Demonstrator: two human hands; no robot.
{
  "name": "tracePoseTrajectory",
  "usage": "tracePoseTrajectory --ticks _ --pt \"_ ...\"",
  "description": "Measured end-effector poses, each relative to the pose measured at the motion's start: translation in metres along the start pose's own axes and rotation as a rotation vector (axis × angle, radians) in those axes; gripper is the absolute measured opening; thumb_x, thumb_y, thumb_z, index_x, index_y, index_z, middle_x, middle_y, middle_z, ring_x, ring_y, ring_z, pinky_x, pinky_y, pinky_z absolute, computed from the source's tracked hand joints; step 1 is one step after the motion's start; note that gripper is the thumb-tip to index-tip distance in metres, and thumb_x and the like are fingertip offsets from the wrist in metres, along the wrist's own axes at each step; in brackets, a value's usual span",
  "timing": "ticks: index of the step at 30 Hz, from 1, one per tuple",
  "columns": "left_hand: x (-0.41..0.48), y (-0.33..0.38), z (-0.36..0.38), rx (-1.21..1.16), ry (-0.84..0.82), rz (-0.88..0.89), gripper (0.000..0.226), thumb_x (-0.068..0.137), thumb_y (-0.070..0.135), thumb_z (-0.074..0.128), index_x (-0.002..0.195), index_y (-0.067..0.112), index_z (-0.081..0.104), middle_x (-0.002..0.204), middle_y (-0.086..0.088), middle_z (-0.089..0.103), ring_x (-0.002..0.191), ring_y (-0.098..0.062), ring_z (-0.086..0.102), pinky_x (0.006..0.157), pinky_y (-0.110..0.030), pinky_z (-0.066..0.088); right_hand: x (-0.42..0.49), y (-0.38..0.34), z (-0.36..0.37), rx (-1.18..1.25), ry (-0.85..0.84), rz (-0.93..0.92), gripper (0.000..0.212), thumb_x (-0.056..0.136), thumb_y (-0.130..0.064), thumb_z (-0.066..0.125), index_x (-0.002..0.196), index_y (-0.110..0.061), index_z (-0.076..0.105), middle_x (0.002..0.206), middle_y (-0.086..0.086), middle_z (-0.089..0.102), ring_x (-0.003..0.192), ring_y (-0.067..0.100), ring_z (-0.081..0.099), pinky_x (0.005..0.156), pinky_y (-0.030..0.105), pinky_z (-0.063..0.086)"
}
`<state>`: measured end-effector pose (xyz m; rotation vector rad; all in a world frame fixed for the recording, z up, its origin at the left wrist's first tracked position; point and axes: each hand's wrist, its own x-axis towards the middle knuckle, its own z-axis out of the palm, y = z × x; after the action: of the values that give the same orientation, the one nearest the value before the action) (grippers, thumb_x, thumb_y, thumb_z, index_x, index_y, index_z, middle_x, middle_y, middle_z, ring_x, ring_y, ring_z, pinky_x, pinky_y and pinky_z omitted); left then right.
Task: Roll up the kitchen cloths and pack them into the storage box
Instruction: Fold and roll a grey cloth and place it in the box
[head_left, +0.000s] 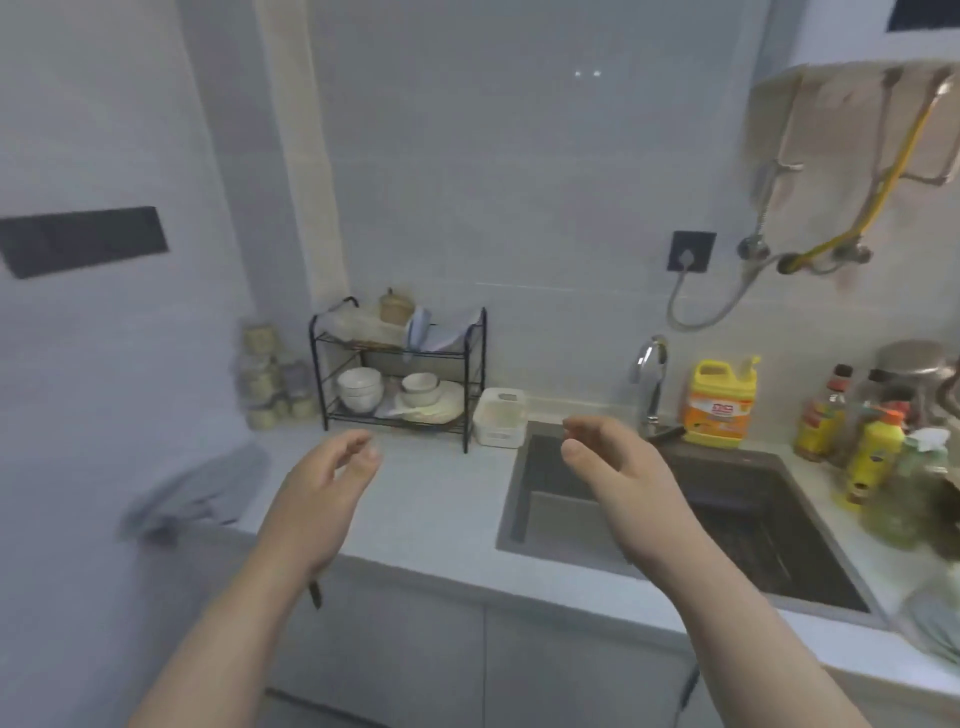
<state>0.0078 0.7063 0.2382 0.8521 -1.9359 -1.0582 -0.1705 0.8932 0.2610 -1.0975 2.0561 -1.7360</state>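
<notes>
Left hand (322, 488): raised above the front of the counter (441, 509), palm turned inward, fingers loosely curled, thumb apart from them; holding nothing, touching nothing.
Right hand (618, 478): raised level with the left hand, over the near left corner of the sink (545, 514), fingers relaxed and half bent; likewise empty.
Step in hand: probably reaching for a first cloth; nothing rolled or packed yet, judging by what lies in view.
Grey cloth (202, 493): crumpled at the counter's left end, partly hanging over the edge, well apart from both hands; too blurred to read the folds.
Second cloth (930, 623): apparently another greyish piece at the right front of the counter, cut by the frame edge; hard to confirm.
Doing it well: lift the grey cloth by two corners, spread flat on the bare counter left of the sink, smooth out, fold to a narrow strip, roll tight from one short end; keep it clear of the sink.
Storage box (500, 421): small, white, open-topped, near the wall between dish rack (397, 374) and sink; contents unclear; best to stand rolls upright, side by side.
</notes>
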Motion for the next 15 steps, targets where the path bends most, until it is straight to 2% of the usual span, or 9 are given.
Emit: tracePoseTrajectory --ticks 5,7,9,12,15 --pt "0.038 -0.056 -0.062 -0.010 0.081 -0.090 0.016 0.096 0.021 0.053 0.110 0.022 0.059 0.112 0.006 0.060 0.112 -0.011 0.052 0.092 -0.024 0.033 0.048 -0.001 0.100 0.010 -0.113 0.043 0.022 0.092 -0.022 0.058 0.113 -0.028 0.060 0.108 -0.019 0.061 0.098 -0.009 0.055 0.076 0.010 0.040" --pt "0.053 -0.074 -0.076 -0.018 0.092 -0.121 0.016 0.096 0.020 0.054 0.110 0.020 0.060 0.112 0.006 0.060 0.113 -0.011 0.052 0.091 -0.022 0.033 0.065 0.000 0.127 -0.010 -0.166 0.062 0.020 0.093 -0.023 0.057 0.112 -0.030 0.058 0.108 -0.020 0.060 0.098 -0.009 0.054 0.073 0.010 0.039" --pt "0.064 -0.092 -0.087 -0.028 0.111 -0.171 0.020 0.092 0.033 0.059 0.109 0.023 0.060 0.114 0.007 0.060 0.114 -0.010 0.052 0.093 -0.023 0.033 0.083 0.004 0.151 -0.032 -0.209 0.086 0.019 0.094 -0.022 0.056 0.110 -0.031 0.058 0.108 -0.020 0.060 0.097 -0.009 0.054 0.070 0.010 0.040" --pt "0.080 -0.122 -0.096 -0.040 0.141 -0.258 0.039 0.076 0.051 0.050 0.109 0.031 0.058 0.119 0.011 0.059 0.117 -0.008 0.050 0.100 -0.027 0.035 0.117 0.012 0.188 -0.058 -0.289 0.093 0.020 0.094 -0.024 0.055 0.112 -0.032 0.058 0.111 -0.020 0.059 0.100 -0.010 0.053 0.071 0.010 0.039" --pt "0.104 -0.153 -0.101 0.004 0.153 -0.350 0.025 0.090 0.047 0.054 0.113 0.038 0.055 0.125 0.014 0.054 0.122 -0.007 0.047 0.105 -0.032 0.035 0.152 0.025 0.224 -0.055 -0.358 0.089 0.018 0.094 -0.024 0.056 0.109 -0.033 0.058 0.111 -0.020 0.059 0.101 -0.010 0.052 0.074 0.010 0.039"
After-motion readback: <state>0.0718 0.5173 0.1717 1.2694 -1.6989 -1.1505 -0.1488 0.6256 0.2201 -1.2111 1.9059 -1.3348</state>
